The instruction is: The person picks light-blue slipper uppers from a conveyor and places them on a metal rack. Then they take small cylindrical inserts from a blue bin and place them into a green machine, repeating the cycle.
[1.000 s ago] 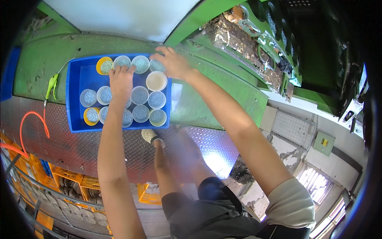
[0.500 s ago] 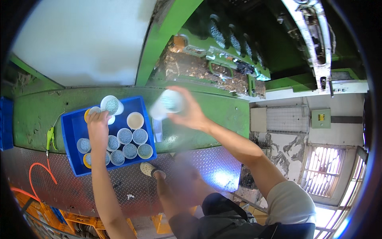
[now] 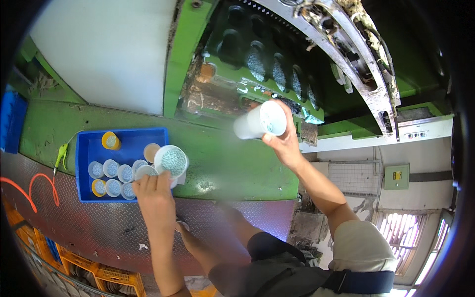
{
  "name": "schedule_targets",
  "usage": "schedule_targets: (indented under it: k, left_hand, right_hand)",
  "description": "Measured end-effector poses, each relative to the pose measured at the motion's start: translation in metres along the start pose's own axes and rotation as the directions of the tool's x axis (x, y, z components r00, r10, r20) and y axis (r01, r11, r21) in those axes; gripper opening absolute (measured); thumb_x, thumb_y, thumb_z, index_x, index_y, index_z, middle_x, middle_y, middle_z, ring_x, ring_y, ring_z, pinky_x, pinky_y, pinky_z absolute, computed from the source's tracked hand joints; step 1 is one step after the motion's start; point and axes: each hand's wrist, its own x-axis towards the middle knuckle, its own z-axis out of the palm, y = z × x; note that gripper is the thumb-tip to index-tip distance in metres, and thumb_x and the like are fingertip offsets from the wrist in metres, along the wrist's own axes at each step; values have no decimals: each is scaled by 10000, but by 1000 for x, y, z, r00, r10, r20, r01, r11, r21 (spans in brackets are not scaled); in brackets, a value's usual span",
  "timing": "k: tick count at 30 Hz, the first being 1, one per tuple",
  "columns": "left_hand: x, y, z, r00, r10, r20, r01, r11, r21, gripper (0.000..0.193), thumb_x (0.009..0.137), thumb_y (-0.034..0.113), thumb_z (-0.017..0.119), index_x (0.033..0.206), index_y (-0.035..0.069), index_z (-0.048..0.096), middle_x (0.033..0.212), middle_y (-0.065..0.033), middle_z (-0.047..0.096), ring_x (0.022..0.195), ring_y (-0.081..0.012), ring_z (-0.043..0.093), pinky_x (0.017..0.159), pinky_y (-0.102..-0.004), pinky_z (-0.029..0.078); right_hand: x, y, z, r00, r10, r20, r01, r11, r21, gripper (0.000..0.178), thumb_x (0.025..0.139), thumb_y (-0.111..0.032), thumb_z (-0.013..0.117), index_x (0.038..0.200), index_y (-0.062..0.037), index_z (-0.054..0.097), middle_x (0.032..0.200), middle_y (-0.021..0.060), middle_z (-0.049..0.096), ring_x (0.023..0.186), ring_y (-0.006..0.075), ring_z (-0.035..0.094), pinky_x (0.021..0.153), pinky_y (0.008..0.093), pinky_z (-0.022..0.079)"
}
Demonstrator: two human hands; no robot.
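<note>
We are holding a pellet-filled white cup (image 3: 173, 162) and a tilted white cup (image 3: 248, 125).
Our left hand (image 3: 156, 199) is gripping the first with bent fingers (image 3: 151, 184) at the blue tray's (image 3: 131, 144) right edge; our right hand (image 3: 286, 142) is gripping the second, well to the right.

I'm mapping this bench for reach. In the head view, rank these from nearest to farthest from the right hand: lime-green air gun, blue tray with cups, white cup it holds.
From the right hand:
1. White cup: in its grip.
2. Blue tray: to its left, on the green bench.
3. Lime-green air gun: farther left, beyond the tray.
</note>
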Motion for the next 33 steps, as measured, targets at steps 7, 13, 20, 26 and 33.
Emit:
schedule_targets:
  k: [7,13,20,26,33]
  left_hand:
    - [-38,94,49,992,-116,52,121,988,-101,176,808,40,680,982,13,672,815,-114,628,816,-298,579,785,-431,403]
    - [-58,106,60,994,-56,91,73,979,-190,181,793,5,690,972,18,667,807,-120,630,800,-298,572,780,-424,406]
    - [-107,116,77,973,-187,135,206,968,-144,184,804,39,578,973,-5,635,797,-117,599,798,-288,567,788,-442,404]
    - [-141,95,85,942,-305,138,311,950,-26,204,794,77,587,977,6,643,802,-109,572,804,-287,558,790,-447,401]
    - [-141,87,104,903,-408,137,413,911,-3,259,707,21,683,961,-8,646,798,-125,569,818,-318,540,806,-455,397]
  right_hand:
    - [31,2,-53,988,150,45,-156,971,183,815,847,-137,818,1499,-57,335,1413,78,504,1308,202,492,1096,364,404]
    - [67,4,-77,998,22,-53,-30,987,-156,760,809,-82,841,1418,-17,391,1343,115,570,1243,223,555,1063,377,453]
    - [253,60,-182,899,-419,-125,96,467,-879,799,666,-212,903,1331,-35,499,1220,153,662,1108,256,654,954,382,521]
    - [333,95,-228,927,-348,-142,-55,246,-968,779,645,-164,890,1353,-151,565,1286,146,655,1167,343,640,974,451,526]
    - [354,85,-231,937,-339,79,66,-49,-997,730,676,-106,862,1346,-203,589,1296,94,651,1215,343,595,1042,423,475]
